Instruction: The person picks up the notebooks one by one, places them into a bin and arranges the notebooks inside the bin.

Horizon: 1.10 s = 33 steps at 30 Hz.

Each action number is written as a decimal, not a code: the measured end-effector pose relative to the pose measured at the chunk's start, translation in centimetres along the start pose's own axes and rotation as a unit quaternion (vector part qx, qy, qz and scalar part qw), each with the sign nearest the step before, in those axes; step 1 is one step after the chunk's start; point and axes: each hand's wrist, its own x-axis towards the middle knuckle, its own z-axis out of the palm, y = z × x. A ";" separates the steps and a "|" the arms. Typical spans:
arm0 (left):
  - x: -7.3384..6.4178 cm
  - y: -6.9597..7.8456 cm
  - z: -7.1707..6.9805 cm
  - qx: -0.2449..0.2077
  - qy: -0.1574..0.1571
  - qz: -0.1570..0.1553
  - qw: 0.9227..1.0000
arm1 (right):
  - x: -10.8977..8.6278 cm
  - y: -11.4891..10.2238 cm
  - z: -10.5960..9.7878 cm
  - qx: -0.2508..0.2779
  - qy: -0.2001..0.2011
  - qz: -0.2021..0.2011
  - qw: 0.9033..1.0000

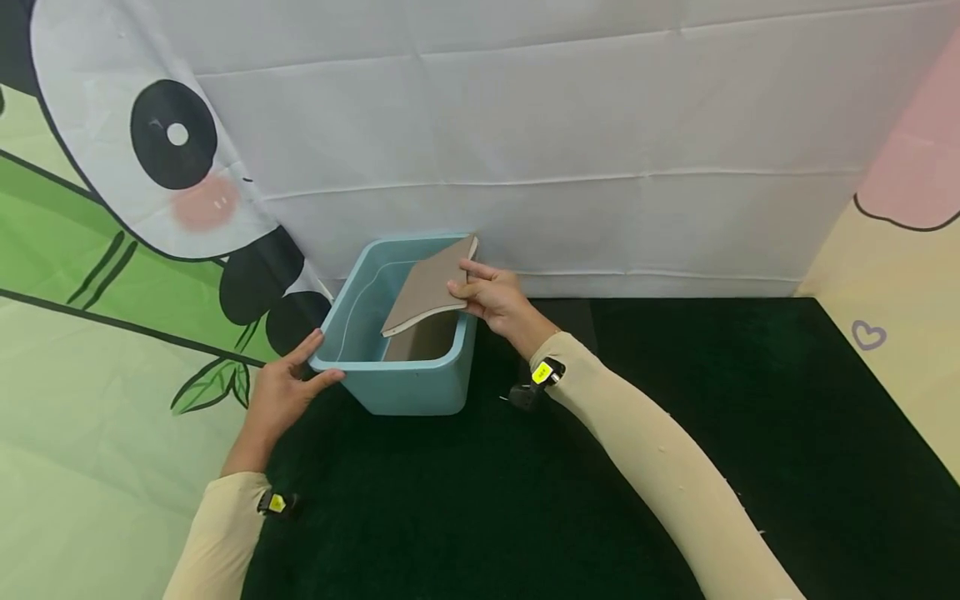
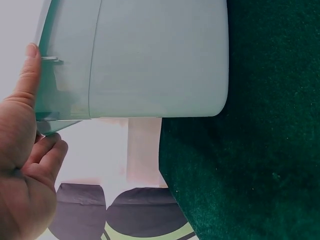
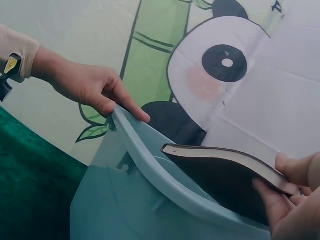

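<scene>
A light blue plastic bin [image 1: 416, 387] stands on the dark green cloth, against the white backdrop. My left hand [image 1: 283, 393] pinches the bin's near left corner at the rim, thumb on one side and fingers on the other. My right hand [image 1: 495, 298] holds a notebook [image 1: 429, 283] with a brownish cover by its right edge, thumb on top. The notebook is tilted and slightly bowed over the bin's opening, its pale page edges visible in the right wrist view. Beneath it, a flat brown surface [image 1: 431, 340] shows inside the bin, partly hidden by the notebook.
Dark green cloth [image 1: 712, 417] covers the table, reaching from the bin to the right. Behind it hangs a printed backdrop [image 1: 525, 125] with a panda and bamboo on the left. A small black device [image 1: 523, 397] is beside the right wrist.
</scene>
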 end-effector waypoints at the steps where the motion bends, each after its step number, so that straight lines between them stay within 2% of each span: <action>1: 0.0 0.0 0.0 0.000 0.000 0.000 1.000 | 0.1 0.1 0.2 -0.008 -0.001 0.003 1.000; 11: 0.1 0.4 0.0 -0.008 -0.002 -0.001 1.000 | 0.1 1.4 2.2 -0.059 0.008 0.037 0.998; 20: 0.1 0.3 0.2 -0.001 -0.003 0.001 1.000 | -0.3 1.7 2.7 -0.083 -0.010 0.056 0.995; 26: 0.4 0.3 0.3 -0.004 -0.008 0.003 1.000 | -1.3 0.9 1.9 -0.137 -0.021 0.050 0.989; 33: 0.8 0.4 0.5 -0.014 -0.013 0.003 1.000 | -2.6 -1.6 -1.2 -0.139 0.000 0.014 0.990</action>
